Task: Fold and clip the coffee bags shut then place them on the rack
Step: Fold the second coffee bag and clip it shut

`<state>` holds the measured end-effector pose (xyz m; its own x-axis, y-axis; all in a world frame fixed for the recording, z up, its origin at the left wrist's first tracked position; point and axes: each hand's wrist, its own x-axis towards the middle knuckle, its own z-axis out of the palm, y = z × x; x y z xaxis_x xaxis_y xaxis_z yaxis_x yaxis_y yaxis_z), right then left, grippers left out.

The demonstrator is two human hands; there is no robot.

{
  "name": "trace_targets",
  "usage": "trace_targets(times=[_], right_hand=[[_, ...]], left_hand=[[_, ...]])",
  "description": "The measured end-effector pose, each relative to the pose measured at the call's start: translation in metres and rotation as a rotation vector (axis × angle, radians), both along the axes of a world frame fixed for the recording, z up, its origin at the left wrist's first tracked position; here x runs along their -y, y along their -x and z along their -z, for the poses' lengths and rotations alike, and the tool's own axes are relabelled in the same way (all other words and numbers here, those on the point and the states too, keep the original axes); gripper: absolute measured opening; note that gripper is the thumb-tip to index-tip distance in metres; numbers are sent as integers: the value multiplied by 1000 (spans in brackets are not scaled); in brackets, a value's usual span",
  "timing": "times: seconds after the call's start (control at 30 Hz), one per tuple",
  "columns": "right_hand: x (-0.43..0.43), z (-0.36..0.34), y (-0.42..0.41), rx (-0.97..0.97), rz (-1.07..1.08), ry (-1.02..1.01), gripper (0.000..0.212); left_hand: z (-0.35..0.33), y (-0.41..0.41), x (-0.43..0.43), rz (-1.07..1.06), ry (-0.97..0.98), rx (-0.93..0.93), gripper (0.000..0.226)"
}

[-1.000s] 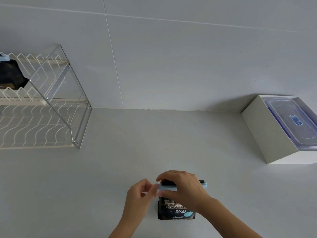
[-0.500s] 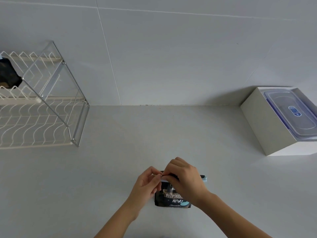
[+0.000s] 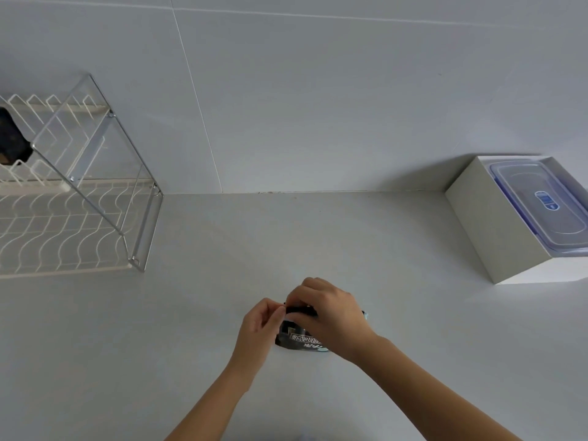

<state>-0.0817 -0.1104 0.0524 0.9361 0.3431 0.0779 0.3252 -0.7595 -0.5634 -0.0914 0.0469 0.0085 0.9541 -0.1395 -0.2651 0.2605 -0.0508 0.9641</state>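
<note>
Hands both pinch the folded top of the coffee bag [image 3: 299, 340] on the worktop [image 3: 318, 243], left hand [image 3: 259, 326] and right hand [image 3: 327, 313] close together; keep your fold tight while seating the clip [image 3: 366, 314].

Probably a home kitchen: a wire dish rack [image 3: 73, 218] stands on a pale counter [image 3: 318, 243] against tiled wall [image 3: 318, 90].

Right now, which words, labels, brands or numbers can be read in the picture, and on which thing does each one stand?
Coffee bag on the counter: white printed characters, partly hidden by the right hand, too blurred to read.
Blue label on the clear container lid: too small to read.
Dark bag on the rack: no readable text.
Nothing can be quoted.
</note>
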Motion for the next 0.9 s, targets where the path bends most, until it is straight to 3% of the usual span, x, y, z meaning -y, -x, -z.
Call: trace_targets(times=[0.17,0.37,0.53,0.67,0.73,0.9], right_hand=[[-3,3,0,76,54,57,18],[-2,8,11,152,53,-21,17],[11,0,5,102,5,-18,8],[58,1,13,40,159,-65,17],[77,7,22,-44,261,-198,25],[77,23,38,-101,504,-518,35]], left_hand=[[3,-3,3,2,30,-89,24],[11,9,10,-65,62,11,25],[13,5,16,-122,-201,165,21],[1,-5,10,-285,-458,279,14],[-11,-10,14,-212,-563,443,17],[-38,-27,45,266,-922,768,21]])
